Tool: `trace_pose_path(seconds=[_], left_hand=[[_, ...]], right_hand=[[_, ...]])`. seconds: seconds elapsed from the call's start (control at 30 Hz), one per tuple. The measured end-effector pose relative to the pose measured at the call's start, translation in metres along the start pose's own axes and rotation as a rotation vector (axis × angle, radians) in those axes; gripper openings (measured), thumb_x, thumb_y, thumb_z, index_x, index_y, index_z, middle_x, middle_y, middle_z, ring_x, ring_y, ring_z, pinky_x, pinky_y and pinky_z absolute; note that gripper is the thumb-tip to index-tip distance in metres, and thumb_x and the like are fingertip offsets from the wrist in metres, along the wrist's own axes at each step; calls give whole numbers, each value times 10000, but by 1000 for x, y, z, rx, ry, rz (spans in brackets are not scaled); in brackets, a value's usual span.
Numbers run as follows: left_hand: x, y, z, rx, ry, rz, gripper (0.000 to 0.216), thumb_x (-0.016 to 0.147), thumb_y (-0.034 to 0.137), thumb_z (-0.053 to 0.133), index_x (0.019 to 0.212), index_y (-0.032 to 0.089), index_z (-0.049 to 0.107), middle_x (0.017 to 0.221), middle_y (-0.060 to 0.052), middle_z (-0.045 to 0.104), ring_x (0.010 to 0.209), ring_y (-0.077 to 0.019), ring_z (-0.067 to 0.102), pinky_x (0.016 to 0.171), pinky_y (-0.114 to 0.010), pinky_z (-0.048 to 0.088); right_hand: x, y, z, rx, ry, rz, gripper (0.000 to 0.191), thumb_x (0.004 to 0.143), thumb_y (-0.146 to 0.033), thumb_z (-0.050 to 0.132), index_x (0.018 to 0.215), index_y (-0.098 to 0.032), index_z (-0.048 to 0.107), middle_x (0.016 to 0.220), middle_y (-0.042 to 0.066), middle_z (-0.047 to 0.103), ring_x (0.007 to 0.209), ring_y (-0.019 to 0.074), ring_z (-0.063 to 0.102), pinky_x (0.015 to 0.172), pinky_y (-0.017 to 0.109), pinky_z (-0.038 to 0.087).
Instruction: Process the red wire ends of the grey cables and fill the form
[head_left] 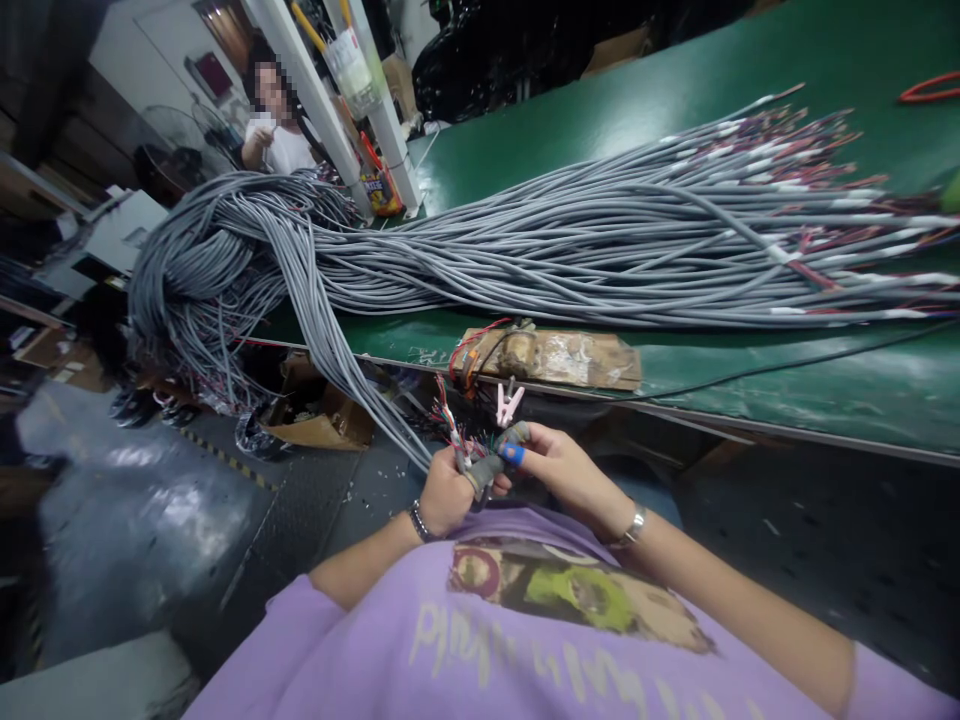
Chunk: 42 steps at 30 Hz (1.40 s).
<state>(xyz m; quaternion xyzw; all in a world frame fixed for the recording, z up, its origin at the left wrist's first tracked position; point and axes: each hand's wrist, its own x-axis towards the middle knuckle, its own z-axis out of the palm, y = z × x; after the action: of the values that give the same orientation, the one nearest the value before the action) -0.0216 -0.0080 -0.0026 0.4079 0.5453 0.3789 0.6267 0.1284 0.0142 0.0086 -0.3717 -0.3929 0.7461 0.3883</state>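
My left hand (pixel 448 493) is closed around the end of several grey cables (pixel 330 340), which run down to it from the bench. Thin coloured wires (pixel 448 415) fan out above its fingers. My right hand (pixel 559 465) is close beside it, its thumb and fingers pinched together at the wire ends; what exactly they grip is too small to make out. Grey wrapping covers fingers on both hands, and a blue band (pixel 513 454) is around my right thumb. Just above the hands a pink clip (pixel 509 403) hangs at the bench edge.
A large bundle of grey cables (pixel 525 245) lies along the green bench (pixel 750 380). A wooden board (pixel 577 358) with red and black leads is at the front edge. A cardboard box (pixel 330 415) sits below. Another person (pixel 281 145) is beyond a white post (pixel 390 120).
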Motion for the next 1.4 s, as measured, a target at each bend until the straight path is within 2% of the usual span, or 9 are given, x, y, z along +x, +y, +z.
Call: trace_pose_path(seconds=[0.27,0.43,0.57,0.67,0.77,0.97,1.17,1.4], left_hand=[[3,-3,1,-58,88,26,486,597,590,769,629,134,603,532,-71,667,452,-156,624,370,-179,318],[3,-5,1,-66,101,21,481,590,580,779,627,137,596,509,-63,653,468,-165,635,361,-173,312],[2,-2,2,-64,71,7,490,575,589,782,602,140,587,510,-65,654,436,-155,614,370,-187,332],[2,0,2,-60,52,3,491,575,591,781,587,142,582,506,-64,652,419,-147,601,373,-193,335],[3,-2,2,-66,70,10,487,588,593,773,589,144,583,503,-65,650,433,-152,611,359,-185,312],[5,-3,3,-78,125,17,495,577,602,771,591,150,570,502,-65,645,497,-180,651,346,-176,300],[3,-2,3,-52,151,-1,498,576,612,757,595,154,562,497,-50,647,429,-147,613,351,-177,307],[2,3,4,-96,203,21,478,558,589,767,620,156,575,470,-27,627,378,-128,574,343,-179,283]], right_hand=[[1,10,1,31,107,42,434,545,-531,783,605,-202,507,494,-41,553,470,99,461,492,257,365],[2,7,4,80,74,47,420,543,-507,792,637,-206,513,490,-39,574,462,112,493,491,261,378],[4,5,4,89,3,38,392,594,-487,775,734,-204,542,492,-38,593,468,127,529,503,267,389],[5,8,2,88,-35,31,368,629,-477,757,720,-204,527,479,-42,586,458,125,530,498,264,384],[6,14,1,99,-8,31,371,626,-470,765,693,-205,515,485,-45,584,460,120,528,488,258,383],[4,20,2,140,75,14,356,621,-464,770,664,-206,529,531,-30,610,498,130,548,546,292,466],[5,18,1,79,153,38,364,552,-469,799,605,-197,562,510,-32,573,481,121,501,510,273,426],[1,25,-11,-11,91,-19,387,578,-508,794,604,-185,582,558,-20,552,548,121,449,567,285,399]])
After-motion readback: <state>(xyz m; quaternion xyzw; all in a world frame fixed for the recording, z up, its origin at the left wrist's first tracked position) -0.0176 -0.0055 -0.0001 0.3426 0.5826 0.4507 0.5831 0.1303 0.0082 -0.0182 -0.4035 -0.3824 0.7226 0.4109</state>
